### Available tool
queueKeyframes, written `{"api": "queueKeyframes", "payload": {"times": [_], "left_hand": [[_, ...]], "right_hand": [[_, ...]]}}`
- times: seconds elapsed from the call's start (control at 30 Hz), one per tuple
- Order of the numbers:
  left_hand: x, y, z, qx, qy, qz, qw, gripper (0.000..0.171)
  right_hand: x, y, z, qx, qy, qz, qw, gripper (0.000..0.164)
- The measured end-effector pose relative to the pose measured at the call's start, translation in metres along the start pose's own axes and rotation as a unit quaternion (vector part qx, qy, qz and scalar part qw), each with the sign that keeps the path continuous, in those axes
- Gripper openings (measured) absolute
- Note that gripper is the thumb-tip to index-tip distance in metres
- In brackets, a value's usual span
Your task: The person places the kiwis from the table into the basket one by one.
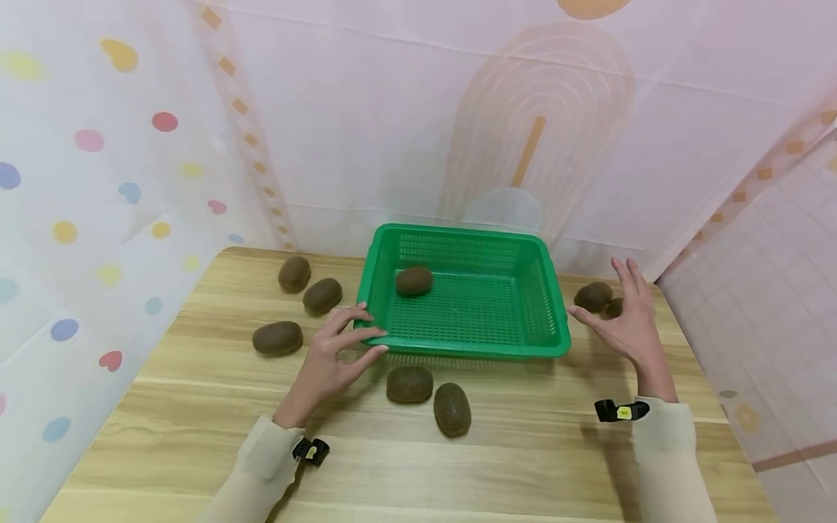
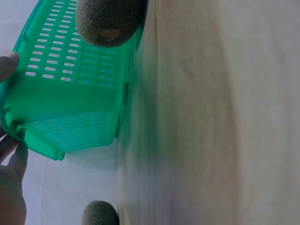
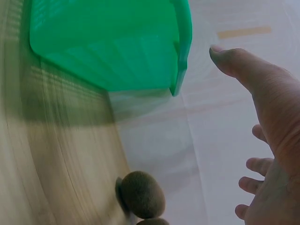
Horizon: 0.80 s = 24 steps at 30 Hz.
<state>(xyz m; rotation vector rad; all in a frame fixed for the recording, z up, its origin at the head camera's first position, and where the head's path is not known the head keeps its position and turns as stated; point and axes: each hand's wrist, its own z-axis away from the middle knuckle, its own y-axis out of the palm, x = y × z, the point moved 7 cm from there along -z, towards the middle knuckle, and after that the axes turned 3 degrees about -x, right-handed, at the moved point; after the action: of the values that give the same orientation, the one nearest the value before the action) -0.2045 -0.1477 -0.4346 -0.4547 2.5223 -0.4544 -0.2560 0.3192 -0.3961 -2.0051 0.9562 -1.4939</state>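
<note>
Basket [image 1: 458, 349]: between both hands, long way from 9 to 3 o'clock
Left hand [image 1: 329, 363]: nearer, pinching basket corner, rest toward 2 o'clock
Right hand [image 1: 631, 323]: loose, basket just off, toward 9 o'clock

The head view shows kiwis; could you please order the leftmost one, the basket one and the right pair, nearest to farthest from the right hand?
1. Kiwi pair, beside the right hand.
2. Kiwi inside the green basket.
3. Leftmost kiwi, on the table's left side.
</note>
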Motion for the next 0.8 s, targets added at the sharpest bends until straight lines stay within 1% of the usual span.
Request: {"api": "queueKeyframes", "payload": {"times": [0.13,0.4,0.63,0.73,0.8], "left_hand": [[0.001,0.001,0.0,0.004,-0.003,-0.001,1.0,0.018],[0.0,-0.001,-0.001,0.009,-0.008,-0.009,0.9999,0.019],[-0.002,-0.003,-0.001,0.007,-0.011,-0.012,0.9998,0.021],[-0.003,-0.002,-0.001,0.012,-0.015,-0.018,0.9997,0.019],[-0.002,-0.001,-0.001,0.017,-0.018,-0.021,0.9995,0.021]], "right_hand": [[-0.007,-0.002,0.0,0.001,0.014,0.005,1.0,0.108],[-0.021,-0.004,0.003,0.008,0.057,0.007,0.998,0.109],[-0.036,-0.006,0.004,0.011,0.083,0.009,0.996,0.11],[-0.043,-0.009,0.005,0.013,0.096,0.015,0.995,0.11],[-0.048,-0.01,0.005,0.013,0.103,0.018,0.994,0.11]]}}
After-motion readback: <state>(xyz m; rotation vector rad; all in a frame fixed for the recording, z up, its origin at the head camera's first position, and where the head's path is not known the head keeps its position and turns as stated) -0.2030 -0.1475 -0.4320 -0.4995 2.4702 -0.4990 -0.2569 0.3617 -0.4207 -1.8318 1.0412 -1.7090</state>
